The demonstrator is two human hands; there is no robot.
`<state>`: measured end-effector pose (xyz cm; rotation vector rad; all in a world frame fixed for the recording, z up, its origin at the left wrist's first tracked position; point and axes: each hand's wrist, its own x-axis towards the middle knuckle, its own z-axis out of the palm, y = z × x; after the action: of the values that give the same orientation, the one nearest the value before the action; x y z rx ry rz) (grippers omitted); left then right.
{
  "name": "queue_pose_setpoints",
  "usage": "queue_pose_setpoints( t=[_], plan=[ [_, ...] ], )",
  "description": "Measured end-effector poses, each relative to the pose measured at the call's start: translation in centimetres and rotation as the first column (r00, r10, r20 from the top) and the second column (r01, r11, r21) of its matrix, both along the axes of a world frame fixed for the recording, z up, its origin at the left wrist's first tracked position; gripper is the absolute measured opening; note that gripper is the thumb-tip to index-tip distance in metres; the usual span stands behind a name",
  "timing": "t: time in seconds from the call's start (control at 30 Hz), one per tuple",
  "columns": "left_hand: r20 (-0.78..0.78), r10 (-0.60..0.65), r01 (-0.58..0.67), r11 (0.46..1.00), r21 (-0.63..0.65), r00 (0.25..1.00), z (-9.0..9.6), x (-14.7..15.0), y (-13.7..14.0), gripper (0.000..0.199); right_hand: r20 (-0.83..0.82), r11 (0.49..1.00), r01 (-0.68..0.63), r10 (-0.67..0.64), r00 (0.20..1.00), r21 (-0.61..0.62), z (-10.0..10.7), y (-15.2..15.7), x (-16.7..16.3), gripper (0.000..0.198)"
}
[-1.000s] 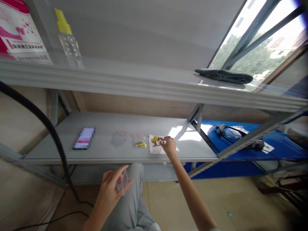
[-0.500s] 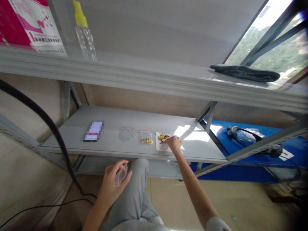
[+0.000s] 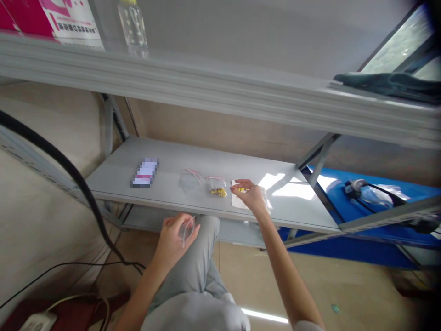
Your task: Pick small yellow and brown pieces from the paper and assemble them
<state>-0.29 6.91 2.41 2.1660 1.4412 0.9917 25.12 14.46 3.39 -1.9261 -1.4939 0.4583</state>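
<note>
My left hand (image 3: 176, 232) holds a small clear plastic bag (image 3: 187, 232) between thumb and fingers, in front of the shelf edge and above my knee. My right hand (image 3: 252, 195) hovers over a white sheet (image 3: 237, 201) bearing small yellow, brass-like pieces (image 3: 242, 189). Its thumb and fingertips come together in a pinch; whatever is between them is too small to make out. Left of the sheet lies a clear zip bag (image 3: 216, 185) with yellow pieces at its bottom. Another clear zip bag (image 3: 190, 180), with a reddish strip, lies flat beside that one.
A blurred-out phone (image 3: 145, 174) lies on the left of the grey shelf (image 3: 165, 154). Above runs an upper shelf edge (image 3: 213, 101) with a clear bottle (image 3: 133, 28) and a dark folded cloth (image 3: 389, 85). A black cable (image 3: 74, 170) hangs at left.
My right hand has lifted slightly off the pieces on the sheet, its fingers now pointing left. My left hand still holds the bag. The view has shifted, showing more floor at lower left.
</note>
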Motion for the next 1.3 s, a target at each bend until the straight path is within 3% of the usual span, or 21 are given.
queue_pose_setpoints(
  t=[0.03, 0.07, 0.1, 0.17, 0.33, 0.47, 0.7, 0.8, 0.83, 0.9, 1.03, 1.17, 1.3],
  plan=[
    [-0.017, -0.001, 0.001, 1.0, -0.01, 1.0, -0.1, 0.2, 0.1, 0.012, -0.084, 0.979, -0.171, 0.181, 0.98, 0.114, 1.0, -1.2, -1.5, 0.015],
    [-0.034, -0.001, 0.001, 1.0, -0.016, 0.999, -0.2, 0.4, 0.2, 0.012, -0.14, 0.923, -0.328, 0.359, 0.923, 0.201, 1.8, -2.4, -3.0, 0.012],
    [-0.05, -0.002, 0.001, 1.0, -0.02, 0.999, -0.3, 0.6, 0.3, 0.011, -0.174, 0.872, -0.42, 0.467, 0.867, 0.251, 2.5, -3.5, -4.4, 0.008],
    [-0.081, -0.003, 0.001, 1.0, -0.019, 0.997, -0.3, 0.9, 0.4, 0.01, -0.191, 0.825, -0.507, 0.556, 0.809, 0.251, 3.3, -5.4, -6.7, 0.004],
    [-0.175, -0.021, 0.019, 1.0, -0.015, 0.984, -0.2, 1.4, 0.6, 0.02, -0.198, 0.854, -0.498, 0.52, 0.831, 0.153, 2.5, -6.8, -8.8, 0.013],
    [-0.184, -0.037, 0.037, 0.999, -0.002, 0.982, -0.3, 1.7, 0.6, 0.015, -0.218, 0.877, -0.451, 0.479, 0.85, 0.168, 1.3, -6.6, -9.1, 0.012],
    [-0.06, -0.056, 0.058, 0.998, 0.036, 0.997, -1.4, 1.2, 1.2, 0.011, -0.35, 0.804, -0.532, 0.594, 0.724, 0.265, 0.7, -6.1, -7.9, 0.008],
    [0.051, -0.059, 0.059, 0.998, 0.004, 0.997, -1.9, 0.2, 1.7, 0.014, -0.259, 0.854, -0.441, 0.508, 0.822, 0.275, -0.5, -3.6, -4.4, 0.014],
    [0.097, -0.053, 0.054, 0.999, -0.002, 0.994, -2.1, -0.2, 1.9, 0.015, -0.174, 0.888, -0.386, 0.433, 0.885, 0.25, -1.2, -2.6, -2.9, 0.013],
    [0.183, -0.012, 0.018, 0.999, -0.035, 0.983, -2.5, -0.7, 1.9, 0.016, 0.101, 0.976, -0.167, 0.153, 0.983, 0.143, -2.7, -0.4, -0.1, 0.01],
    [0.254, 0.109, -0.062, 0.981, -0.185, 0.961, -2.9, -1.2, 1.5, 0.024, 0.236, 0.993, 0.035, -0.061, 0.97, 0.115, -6.1, 2.9, 3.4, 0.016],
    [0.245, 0.042, 0.027, 0.962, -0.27, 0.969, -3.3, -1.0, 1.1, 0.028, 0.316, 0.994, 0.041, -0.071, 0.946, 0.098, -8.5, 4.5, 3.8, 0.016],
    [0.222, -0.029, 0.096, 0.95, -0.296, 0.975, -3.5, -0.8, 0.7, 0.024, 0.349, 0.994, 0.018, -0.053, 0.936, 0.104, -9.6, 5.4, 3.7, 0.014]
  ],
)
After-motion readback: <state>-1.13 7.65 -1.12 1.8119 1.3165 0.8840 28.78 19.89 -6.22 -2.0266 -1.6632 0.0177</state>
